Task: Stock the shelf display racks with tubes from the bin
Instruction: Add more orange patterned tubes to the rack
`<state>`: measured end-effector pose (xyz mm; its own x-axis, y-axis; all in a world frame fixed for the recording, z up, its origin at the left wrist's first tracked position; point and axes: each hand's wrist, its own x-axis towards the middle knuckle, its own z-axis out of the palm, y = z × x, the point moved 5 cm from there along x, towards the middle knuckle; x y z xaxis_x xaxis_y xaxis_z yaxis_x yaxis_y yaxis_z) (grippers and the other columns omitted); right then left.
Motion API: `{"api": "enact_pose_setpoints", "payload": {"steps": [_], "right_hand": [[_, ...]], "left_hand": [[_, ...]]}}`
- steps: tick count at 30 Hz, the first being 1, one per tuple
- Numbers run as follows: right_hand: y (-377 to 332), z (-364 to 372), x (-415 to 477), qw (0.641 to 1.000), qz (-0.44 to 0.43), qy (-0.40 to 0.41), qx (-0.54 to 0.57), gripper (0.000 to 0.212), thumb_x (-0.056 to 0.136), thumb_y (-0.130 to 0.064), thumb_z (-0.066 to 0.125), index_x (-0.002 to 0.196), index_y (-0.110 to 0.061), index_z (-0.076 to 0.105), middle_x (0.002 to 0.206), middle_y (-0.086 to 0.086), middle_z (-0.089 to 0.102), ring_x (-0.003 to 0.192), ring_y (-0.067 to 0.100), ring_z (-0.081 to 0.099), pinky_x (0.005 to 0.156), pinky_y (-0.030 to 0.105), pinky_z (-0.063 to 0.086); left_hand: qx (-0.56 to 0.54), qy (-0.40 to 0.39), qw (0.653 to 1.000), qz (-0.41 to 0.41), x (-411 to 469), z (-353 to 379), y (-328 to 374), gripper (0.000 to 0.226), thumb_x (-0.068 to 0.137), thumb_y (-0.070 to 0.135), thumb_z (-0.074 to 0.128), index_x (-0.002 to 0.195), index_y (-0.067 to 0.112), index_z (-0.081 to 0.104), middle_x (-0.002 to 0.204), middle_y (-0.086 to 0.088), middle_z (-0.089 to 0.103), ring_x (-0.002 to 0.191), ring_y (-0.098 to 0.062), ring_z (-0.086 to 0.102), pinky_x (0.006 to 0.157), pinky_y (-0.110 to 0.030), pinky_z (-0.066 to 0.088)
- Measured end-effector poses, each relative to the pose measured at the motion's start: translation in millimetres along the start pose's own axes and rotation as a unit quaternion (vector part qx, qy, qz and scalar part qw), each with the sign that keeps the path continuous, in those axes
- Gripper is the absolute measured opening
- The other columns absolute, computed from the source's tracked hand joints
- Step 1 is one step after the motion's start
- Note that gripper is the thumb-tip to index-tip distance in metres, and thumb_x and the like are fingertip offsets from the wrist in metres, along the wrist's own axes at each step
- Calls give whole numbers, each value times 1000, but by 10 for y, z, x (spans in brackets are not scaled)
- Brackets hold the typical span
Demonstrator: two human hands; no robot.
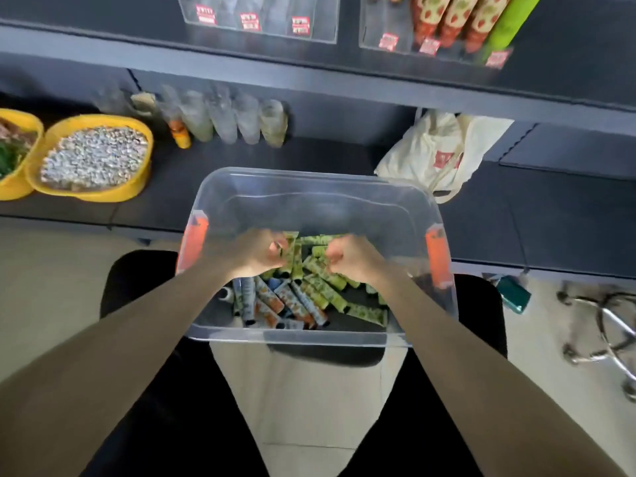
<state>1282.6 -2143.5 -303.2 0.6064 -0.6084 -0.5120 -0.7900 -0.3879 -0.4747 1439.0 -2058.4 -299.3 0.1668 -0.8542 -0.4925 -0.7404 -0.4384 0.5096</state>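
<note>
A clear plastic bin (303,335) with orange latches rests on my lap and holds several tubes (320,290), green-patterned at the right, blue and orange at the left. Both my hands are down inside it. My left hand (256,254) grips green tubes (292,256) that stand upright beside its fingers. My right hand (351,258) has its fingers curled among the green tubes; blur hides exactly what it holds. On the upper shelf, the left clear display rack (261,32) is without tubes, while the right rack (406,46) holds strawberry-print tubes (457,18) and a green one.
Two yellow tubs (144,132) of small items sit on the dark lower shelf at the left, with clear bottles (223,118) behind them. A white plastic bag (437,153) lies at the right. A metal cart frame (605,325) stands on the floor at the far right.
</note>
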Motion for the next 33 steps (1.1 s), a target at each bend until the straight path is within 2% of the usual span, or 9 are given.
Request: {"api": "enact_pose_setpoints", "payload": {"steps": [5,8,11,15,18,20,26,30,33], "right_hand": [[163,634,164,994,40,-96,25,35,86,-2,64,120,-8,61,119,12,63,107,28,61,96,41,49],[139,885,280,988,13,-151,-26,53,87,-11,65,136,-18,48,136,10,53,126,32,48,105,48,40],[102,997,347,986,-15,-159,-43,58,87,-20,66,140,-23,43,142,8,48,133,32,40,109,51,33],[86,1004,413,987,7,-148,61,52,86,-16,68,132,-10,44,128,10,57,117,26,55,98,35,45],[85,1028,452,989,6,-144,34,49,82,-20,72,120,-6,45,113,13,61,101,29,60,76,33,47],[76,1052,457,989,-6,-145,-9,46,80,-23,73,115,-5,48,108,14,63,96,31,60,70,34,46],[110,1064,364,979,-49,-171,-102,19,89,-20,59,100,-5,64,96,13,63,94,33,62,64,28,34],[114,1053,343,980,-51,-159,-112,27,88,-27,64,108,-9,65,106,14,64,99,33,59,68,30,38],[80,1044,332,977,-64,-147,-141,31,85,-33,68,104,-9,64,106,13,62,98,32,58,68,30,36]], "left_hand": [[14,0,998,-60,38,404,-434,49,81,26,68,126,12,54,130,-14,53,119,-30,49,98,-36,41],[44,-7,996,-74,83,478,-568,56,80,27,68,132,16,48,134,-12,50,123,-29,45,98,-34,40],[95,-9,993,-74,148,504,-584,45,80,36,65,122,22,55,128,-7,55,118,-28,48,94,-36,37],[122,-36,989,-70,199,582,-593,34,78,42,65,106,23,60,110,-4,59,111,-27,48,92,-40,31],[94,-17,995,-35,220,591,-557,27,77,39,66,99,25,58,105,0,59,109,-23,47,93,-40,27],[99,-21,995,-10,233,620,-520,30,79,40,66,106,28,60,112,0,54,115,-23,41,98,-41,25],[191,-69,979,3,258,753,-472,48,84,52,56,129,38,49,121,-4,39,122,-26,28,99,-44,22],[163,-78,983,-31,276,777,-431,42,81,52,60,120,36,56,121,-5,38,123,-27,26,99,-44,21],[140,-89,985,-56,281,787,-431,38,80,51,62,114,37,58,122,-5,36,124,-28,24,103,-47,19]]}}
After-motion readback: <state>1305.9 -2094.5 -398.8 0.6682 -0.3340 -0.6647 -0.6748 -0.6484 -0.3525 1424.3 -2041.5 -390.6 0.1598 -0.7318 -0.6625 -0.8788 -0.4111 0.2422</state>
